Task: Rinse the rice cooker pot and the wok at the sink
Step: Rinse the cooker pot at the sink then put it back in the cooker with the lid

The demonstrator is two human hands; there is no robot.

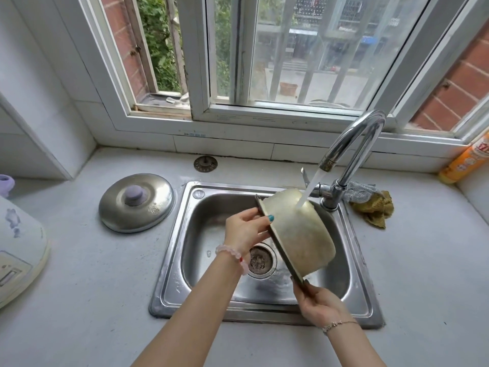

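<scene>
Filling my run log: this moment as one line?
rice cooker pot: tilted over sink, outside under running faucet | left hand: grips upper rim | right hand: grips lower rim

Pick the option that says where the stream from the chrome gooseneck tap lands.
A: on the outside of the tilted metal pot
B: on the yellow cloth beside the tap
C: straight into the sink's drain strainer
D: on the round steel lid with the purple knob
A: the water stream from the chrome gooseneck tap strikes the outer wall of the dull gold metal rice cooker pot, which the left hand and right hand hold by its rim, tilted over the stainless steel sink.
</scene>
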